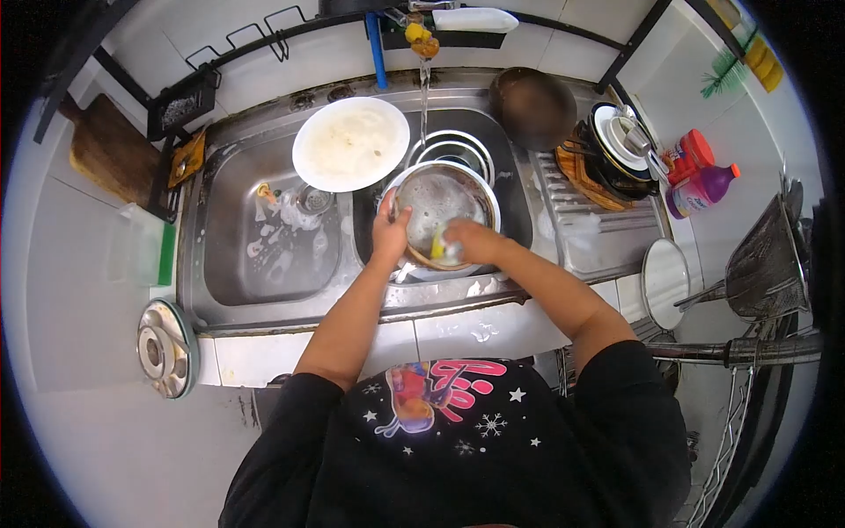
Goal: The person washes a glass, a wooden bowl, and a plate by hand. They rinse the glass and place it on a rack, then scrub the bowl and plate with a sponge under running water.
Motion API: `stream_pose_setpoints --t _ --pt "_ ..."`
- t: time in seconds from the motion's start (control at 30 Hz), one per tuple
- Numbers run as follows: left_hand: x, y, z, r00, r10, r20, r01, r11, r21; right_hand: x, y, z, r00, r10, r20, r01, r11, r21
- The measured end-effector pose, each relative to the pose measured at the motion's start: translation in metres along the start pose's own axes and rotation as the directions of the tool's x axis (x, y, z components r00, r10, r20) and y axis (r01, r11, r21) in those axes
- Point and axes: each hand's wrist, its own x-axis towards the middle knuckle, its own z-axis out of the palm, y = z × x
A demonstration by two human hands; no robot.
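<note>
Over the right sink basin, my left hand (390,231) grips the left rim of a round metal bowl (433,195), its thumb over the edge. Suds streak the bowl's inside. My right hand (473,242) is closed on a yellow sponge (438,243), pressed against the bowl's near inner wall. Behind the bowl, stacked round dishes (466,143) sit in the basin under running water from the tap (422,40). A large white plate (352,141) rests across the divider between the basins, food residue on its face.
Food scraps and foam lie in the left basin (264,251) near its drain. At the back right stands a dark, round-bottomed pan (532,108). Stacked dishes (620,145) and a purple bottle (701,191) are on the right, with a white-rimmed plate (666,283) below them.
</note>
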Motion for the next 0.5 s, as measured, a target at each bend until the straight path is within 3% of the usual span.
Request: stream_pose_setpoints --t 0.07,0.2,0.3,0.33,0.43,0.5 --pt "0.002 0.002 0.0 1.0 0.024 0.02 -0.024 0.999 0.028 -0.005 0.002 -0.013 0.984 0.174 -0.04 -0.175 0.984 -0.043" --pt "-0.001 -0.003 -0.001 0.996 -0.002 0.084 0.001 1.0 0.015 0.04 0.005 0.02 0.894 0.214 -0.394 -0.209 0.976 0.055" --pt "-0.003 -0.003 -0.002 0.995 -0.087 0.053 0.089 0.995 -0.042 0.076 -0.016 0.034 0.827 0.251 -0.504 -0.206 0.968 0.143" --pt "-0.003 -0.001 -0.002 0.992 -0.122 0.032 0.124 0.989 -0.075 0.077 -0.016 0.033 0.86 0.291 -0.42 -0.226 0.953 0.2" --pt "0.004 -0.011 -0.004 0.999 -0.038 -0.02 0.037 0.996 -0.078 0.072 -0.026 0.022 0.93 0.356 -0.094 -0.296 0.874 0.385" --pt "0.011 -0.001 -0.006 0.982 -0.182 -0.044 0.171 0.967 -0.187 0.051 -0.047 -0.007 0.932 0.313 0.184 -0.362 0.768 0.528"
